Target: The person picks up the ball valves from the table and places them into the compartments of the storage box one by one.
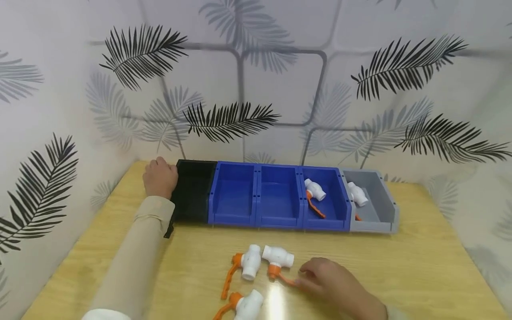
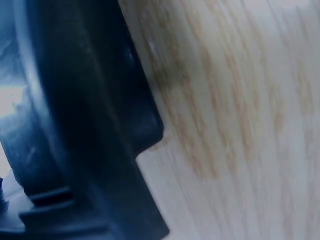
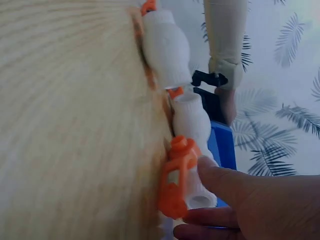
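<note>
My left hand point(image 1: 160, 178) grips the left wall of a black bin point(image 1: 194, 191), knuckles up and fingers curled out of sight at its rim. The left wrist view shows the side of this black bin close up, without the hand. On the table, my right hand point(image 1: 334, 282) is beside a white ball valve point(image 1: 278, 256), fingertips right at the end of its orange handle point(image 1: 286, 280). In the right wrist view, the thumb point(image 3: 220, 177) and fingers are spread apart around that handle's end. Two more ball valves, one upper point(image 1: 251, 262) and one lower point(image 1: 249, 306), lie to the left.
Three blue bins point(image 1: 232, 220) and a grey bin point(image 1: 386, 226) continue the row to the right of the black one. One ball valve point(image 1: 316, 190) lies in the rightmost blue bin, another valve point(image 1: 358, 194) in the grey bin. A leaf-patterned wall point(image 1: 280, 89) stands behind the wooden table point(image 1: 424, 249).
</note>
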`<state>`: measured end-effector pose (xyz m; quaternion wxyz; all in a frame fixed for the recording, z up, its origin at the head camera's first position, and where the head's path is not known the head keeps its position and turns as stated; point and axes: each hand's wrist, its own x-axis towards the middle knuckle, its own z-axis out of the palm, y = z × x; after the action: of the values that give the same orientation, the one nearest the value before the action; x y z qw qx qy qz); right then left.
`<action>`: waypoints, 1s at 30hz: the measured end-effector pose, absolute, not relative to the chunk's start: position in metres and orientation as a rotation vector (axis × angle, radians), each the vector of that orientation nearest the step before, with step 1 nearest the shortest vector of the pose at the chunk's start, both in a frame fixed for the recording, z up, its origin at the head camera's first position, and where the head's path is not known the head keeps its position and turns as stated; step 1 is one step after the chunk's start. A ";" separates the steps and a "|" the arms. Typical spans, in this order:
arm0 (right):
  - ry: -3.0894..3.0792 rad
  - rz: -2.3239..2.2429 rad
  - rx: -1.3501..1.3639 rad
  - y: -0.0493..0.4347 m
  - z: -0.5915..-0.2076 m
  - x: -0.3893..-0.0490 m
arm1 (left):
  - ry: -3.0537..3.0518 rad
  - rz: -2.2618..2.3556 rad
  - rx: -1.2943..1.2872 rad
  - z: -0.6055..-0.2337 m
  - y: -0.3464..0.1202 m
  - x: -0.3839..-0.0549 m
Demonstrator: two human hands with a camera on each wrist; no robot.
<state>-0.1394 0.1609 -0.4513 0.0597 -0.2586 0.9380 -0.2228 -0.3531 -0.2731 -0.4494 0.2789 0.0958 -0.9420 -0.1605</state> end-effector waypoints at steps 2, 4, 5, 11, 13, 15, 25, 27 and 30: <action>2.818 -0.698 -0.794 0.158 -0.453 -0.138 | -2.503 -0.422 0.243 -0.448 -0.273 -0.352; 2.807 -0.721 -0.810 0.156 -0.455 -0.137 | -2.495 -0.422 0.241 -0.447 -0.272 -0.351; 2.803 -0.731 -0.813 0.155 -0.456 -0.136 | -2.500 -0.427 0.245 -0.447 -0.272 -0.350; 2.841 -0.760 -0.870 0.149 -0.461 -0.132 | -2.544 -0.471 0.264 -0.443 -0.268 -0.348; 2.853 -0.768 -0.908 0.148 -0.462 -0.131 | -2.557 -0.469 0.262 -0.442 -0.268 -0.348; 2.867 -0.765 -0.946 0.146 -0.463 -0.130 | -2.564 -0.453 0.262 -0.443 -0.269 -0.349; 2.969 -0.723 -1.117 0.140 -0.473 -0.128 | -2.549 -0.426 0.267 -0.447 -0.275 -0.349; 2.985 -0.732 -1.142 0.140 -0.476 -0.128 | -2.543 -0.426 0.269 -0.448 -0.274 -0.349; 3.020 -0.734 -1.190 0.139 -0.479 -0.127 | -2.535 -0.426 0.273 -0.447 -0.272 -0.349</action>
<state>-0.1273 0.1391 -0.4789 -0.0933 -0.3560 0.9035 -0.2196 -0.3492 -0.2720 -0.4475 0.2747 0.1014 -0.9430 -0.1584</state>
